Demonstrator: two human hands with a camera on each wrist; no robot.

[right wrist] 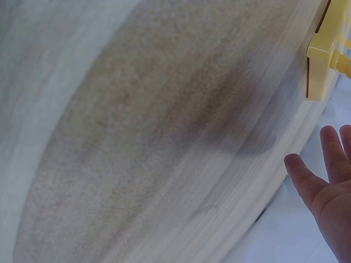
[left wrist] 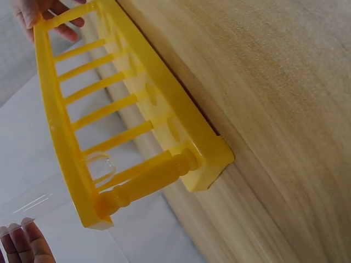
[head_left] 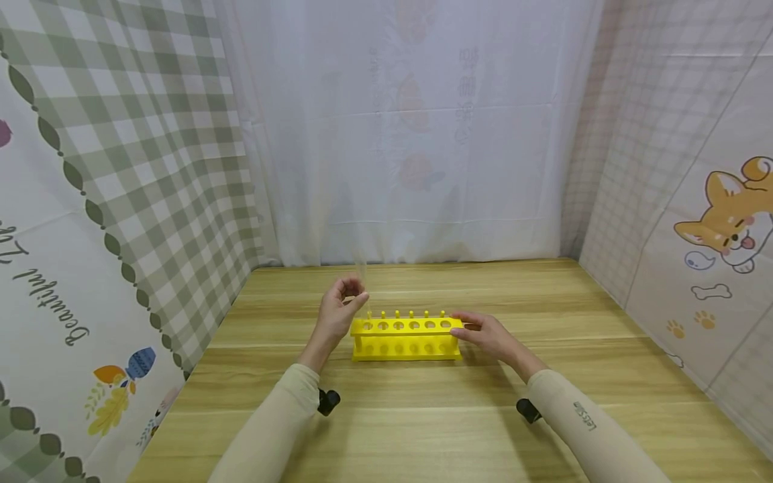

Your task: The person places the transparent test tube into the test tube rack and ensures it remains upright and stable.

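Note:
A yellow test tube rack [head_left: 406, 327] stands on the wooden table, with a row of holes in its top board and short pegs behind them. My left hand [head_left: 341, 310] pinches a clear test tube [left wrist: 38, 198] above the rack's left end. In the left wrist view, the tube's rounded bottom shows below the top board, within the end hole. At the rack's other end, my right hand [head_left: 486, 333] grips the top board, thumb in front and fingers behind. In the right wrist view that hand [right wrist: 334, 205] appears only partly, near the rack's corner [right wrist: 323, 52].
The wooden table [head_left: 398, 416] runs back to a white curtain [head_left: 417, 134]. A green checked cloth [head_left: 163, 121] hangs on the left and a cloth with a printed dog [head_left: 733, 221] on the right. Black wrist devices [head_left: 328, 402] sit under both sleeves.

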